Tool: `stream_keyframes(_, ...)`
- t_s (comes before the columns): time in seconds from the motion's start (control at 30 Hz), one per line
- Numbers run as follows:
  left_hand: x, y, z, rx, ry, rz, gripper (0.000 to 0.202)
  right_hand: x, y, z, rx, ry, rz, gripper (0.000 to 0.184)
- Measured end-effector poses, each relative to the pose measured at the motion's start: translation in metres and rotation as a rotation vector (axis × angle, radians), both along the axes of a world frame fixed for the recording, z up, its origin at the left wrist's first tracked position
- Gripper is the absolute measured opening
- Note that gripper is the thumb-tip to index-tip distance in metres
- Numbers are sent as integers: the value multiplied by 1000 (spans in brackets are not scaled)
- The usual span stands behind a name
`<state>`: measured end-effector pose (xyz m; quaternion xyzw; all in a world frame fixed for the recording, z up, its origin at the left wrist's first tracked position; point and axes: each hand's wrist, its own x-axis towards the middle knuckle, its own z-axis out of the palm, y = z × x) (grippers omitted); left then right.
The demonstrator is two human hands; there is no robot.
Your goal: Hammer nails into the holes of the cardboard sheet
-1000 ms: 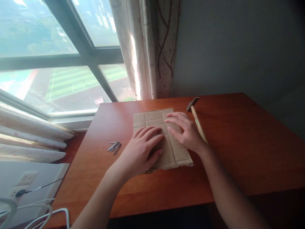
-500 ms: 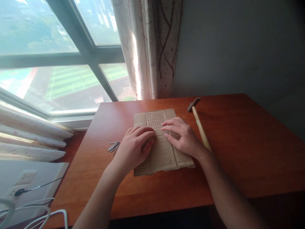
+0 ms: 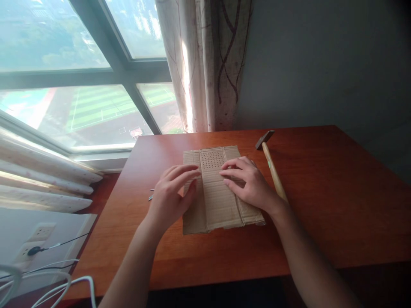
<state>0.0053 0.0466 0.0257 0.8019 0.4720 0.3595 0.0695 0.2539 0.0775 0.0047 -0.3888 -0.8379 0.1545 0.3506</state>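
Note:
A piece of corrugated cardboard [image 3: 221, 201] lies flat on the table, with a grid of small holes punched near its far edge. Over its left side is my left hand [image 3: 175, 190], fingers apart and slightly curled, holding nothing. My right hand [image 3: 248, 182] rests on or just over the cardboard's right side, fingers spread and empty, close to the holes. Several nails [image 3: 150, 197] lie left of the cardboard, mostly hidden behind my left hand. Beyond my right hand lies a hammer [image 3: 272, 171] with a wooden handle and dark metal head; my forearm covers the handle's end.
The reddish-brown wooden table [image 3: 337, 192] stands by a window [image 3: 96, 107] and a curtain [image 3: 205, 64]. At the lower left are a wall socket [image 3: 38, 239] with a black plug and loose white cables [image 3: 64, 282].
My left hand has moved left, away from the middle of the cardboard, and now covers more of the nails. My right hand has stayed almost in place. The view has shifted slightly.

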Motion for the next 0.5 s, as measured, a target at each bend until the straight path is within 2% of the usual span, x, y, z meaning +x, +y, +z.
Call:
stream_keyframes(0.1,-29,-3,1,-5,-3,223,19,1,0,-1,-2,10,5,16)
stream_keyframes(0.17,-53,-6,-5,-30,93,368,21,1,0,-2,0,14,7,17)
stream_keyframes(0.23,-76,-10,-16,-94,232,453,24,1,0,-2,1,17,8,18)
stream_keyframes(0.37,-101,-19,-38,-239,296,502,28,1,0,-2,3,21,12,18)
stream_keyframes(0.5,-104,-21,-50,-298,265,465,29,1,1,-3,1,10,6,19)
